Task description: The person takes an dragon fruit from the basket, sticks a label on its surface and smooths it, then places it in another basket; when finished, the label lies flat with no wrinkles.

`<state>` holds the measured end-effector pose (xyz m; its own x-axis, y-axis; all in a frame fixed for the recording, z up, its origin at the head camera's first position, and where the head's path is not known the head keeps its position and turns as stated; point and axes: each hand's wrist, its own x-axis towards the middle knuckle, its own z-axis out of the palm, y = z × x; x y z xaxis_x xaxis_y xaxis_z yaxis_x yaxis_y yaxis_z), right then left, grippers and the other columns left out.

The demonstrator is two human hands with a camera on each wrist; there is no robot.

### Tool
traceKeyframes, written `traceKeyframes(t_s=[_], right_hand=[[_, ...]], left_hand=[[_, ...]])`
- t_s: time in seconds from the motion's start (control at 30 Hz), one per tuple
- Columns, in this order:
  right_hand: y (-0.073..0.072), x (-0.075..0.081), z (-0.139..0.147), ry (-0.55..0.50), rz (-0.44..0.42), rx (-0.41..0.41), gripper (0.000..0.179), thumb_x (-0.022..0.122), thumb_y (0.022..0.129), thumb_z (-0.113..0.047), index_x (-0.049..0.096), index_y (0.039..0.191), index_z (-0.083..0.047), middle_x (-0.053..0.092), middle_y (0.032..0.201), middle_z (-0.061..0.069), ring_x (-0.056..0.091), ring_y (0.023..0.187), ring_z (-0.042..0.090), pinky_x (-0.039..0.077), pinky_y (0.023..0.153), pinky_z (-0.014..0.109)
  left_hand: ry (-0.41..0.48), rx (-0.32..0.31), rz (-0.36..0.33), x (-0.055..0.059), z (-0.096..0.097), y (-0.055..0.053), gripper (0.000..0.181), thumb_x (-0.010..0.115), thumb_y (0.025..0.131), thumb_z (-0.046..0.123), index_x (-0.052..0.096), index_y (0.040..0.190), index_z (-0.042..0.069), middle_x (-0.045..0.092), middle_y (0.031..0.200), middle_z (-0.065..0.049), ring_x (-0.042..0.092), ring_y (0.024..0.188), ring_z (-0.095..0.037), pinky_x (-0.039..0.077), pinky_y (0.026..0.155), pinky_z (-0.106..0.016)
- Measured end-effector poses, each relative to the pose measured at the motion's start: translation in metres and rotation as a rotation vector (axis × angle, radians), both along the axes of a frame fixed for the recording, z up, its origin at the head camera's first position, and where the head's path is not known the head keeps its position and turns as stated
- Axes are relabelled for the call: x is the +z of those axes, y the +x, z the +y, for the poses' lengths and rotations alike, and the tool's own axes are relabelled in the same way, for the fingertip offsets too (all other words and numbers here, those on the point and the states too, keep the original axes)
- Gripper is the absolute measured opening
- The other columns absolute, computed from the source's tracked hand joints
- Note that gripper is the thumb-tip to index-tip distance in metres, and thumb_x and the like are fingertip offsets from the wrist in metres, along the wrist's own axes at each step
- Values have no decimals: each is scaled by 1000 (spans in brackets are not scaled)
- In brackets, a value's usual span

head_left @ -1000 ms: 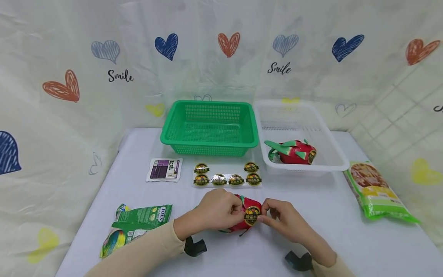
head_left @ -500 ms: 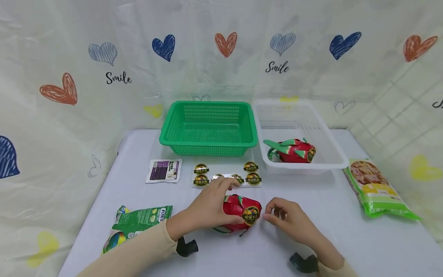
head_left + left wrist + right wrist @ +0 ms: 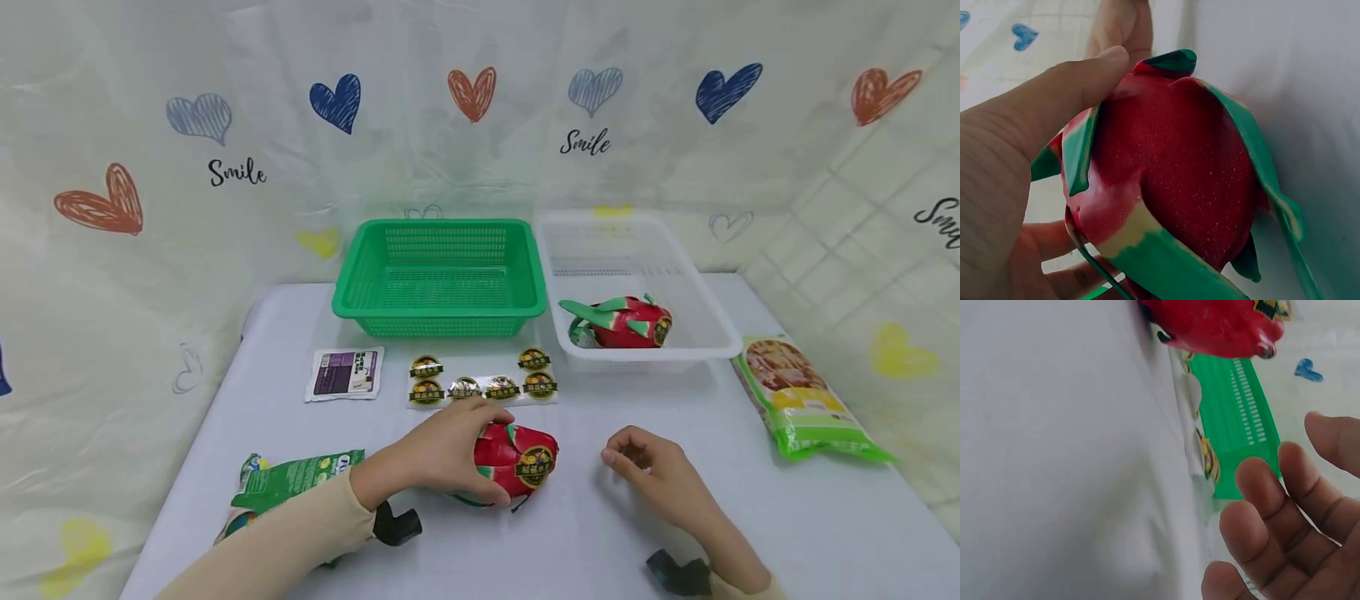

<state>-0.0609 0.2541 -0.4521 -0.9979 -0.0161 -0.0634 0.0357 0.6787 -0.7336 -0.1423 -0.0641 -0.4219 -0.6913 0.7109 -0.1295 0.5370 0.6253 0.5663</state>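
Note:
A red dragon fruit with green scales lies on the table, a round black-and-gold sticker on its right end. My left hand grips it from the left, thumb in front and fingers over the far side. The left wrist view shows the thumb pressed along the red skin of the dragon fruit. My right hand is apart from the fruit, to its right, fingers loosely curled with nothing in them. In the right wrist view the fingers of my right hand are relaxed and spread.
Behind the fruit lies a sticker sheet. A green basket and a white basket, holding another stickered dragon fruit, stand at the back. A purple-labelled packet and green bag lie left, a food bag right.
My left hand has shifted from pressing at the sticker to gripping the dragon fruit's left part. My right hand has let go of the sticker's edge and moved right.

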Motion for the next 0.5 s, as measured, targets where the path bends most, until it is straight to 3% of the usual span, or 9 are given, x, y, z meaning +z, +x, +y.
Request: traceKeyframes(t_s=[0.23, 0.33, 0.5], right_hand=[[-20, -2, 27, -144, -73, -146, 36, 60, 106, -35, 67, 115, -1, 74, 100, 10, 64, 78, 16, 55, 69, 26], [-32, 0, 38, -210, -110, -206, 46, 56, 107, -41, 64, 124, 2, 74, 100, 0, 65, 81, 13, 57, 73, 25], [-52, 4, 48, -368, -116, -209, 63, 50, 108, -50, 55, 138, 5, 71, 102, -15, 66, 90, 8, 59, 80, 24]], left_hand=[[29, -62, -63, -2, -3, -9, 86, 90, 72, 53, 55, 146, 25, 56, 147, 5, 53, 130, -15, 55, 100, -34], [48, -70, -112, -3, -4, -11, 84, 90, 72, 52, 55, 144, 28, 58, 143, 7, 55, 126, -12, 54, 96, -29], [78, -64, -167, -7, -1, -13, 80, 91, 72, 51, 55, 141, 31, 59, 138, 9, 55, 121, -9, 55, 89, -24]])
